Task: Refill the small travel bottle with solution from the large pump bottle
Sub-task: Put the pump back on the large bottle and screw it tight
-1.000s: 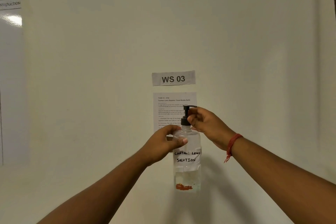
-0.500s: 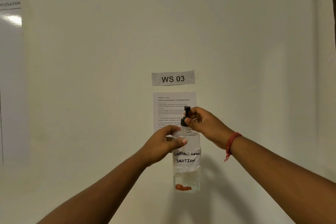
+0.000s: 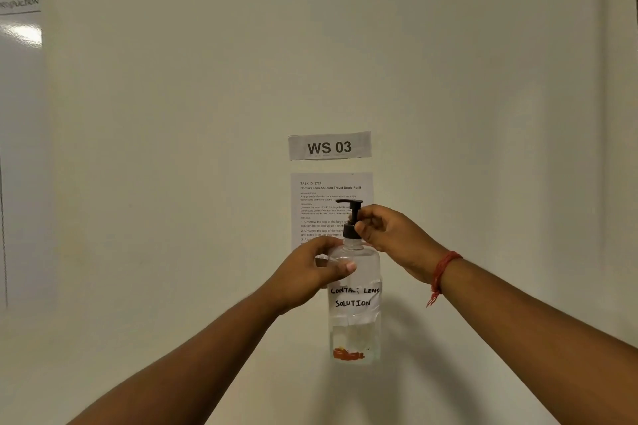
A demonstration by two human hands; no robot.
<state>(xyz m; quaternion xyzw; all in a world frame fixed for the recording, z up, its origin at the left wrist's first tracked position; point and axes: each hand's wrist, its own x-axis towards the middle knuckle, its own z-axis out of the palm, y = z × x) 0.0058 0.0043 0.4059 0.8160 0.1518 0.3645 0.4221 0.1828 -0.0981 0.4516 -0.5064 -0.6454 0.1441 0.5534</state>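
A clear large pump bottle (image 3: 355, 324) labelled "CONTACT LENS SOLUTION" stands upright on a white surface, with a little liquid and an orange mark near its base. My left hand (image 3: 310, 272) grips the bottle's shoulder from the left. My right hand (image 3: 390, 235) pinches the black pump head (image 3: 352, 217) at its collar from the right; the nozzle points left. No small travel bottle is in view.
A "WS 03" sign (image 3: 329, 147) and a printed task sheet (image 3: 331, 197) hang on the white wall behind the bottle. A whiteboard edge (image 3: 19, 114) with handwriting sits at far left. The white surface (image 3: 172, 355) runs under both arms.
The pump nozzle has turned: it pointed right a second ago, faced the camera half a second ago, and points left now. My right fingers shifted around the collar; my left hand stayed put.
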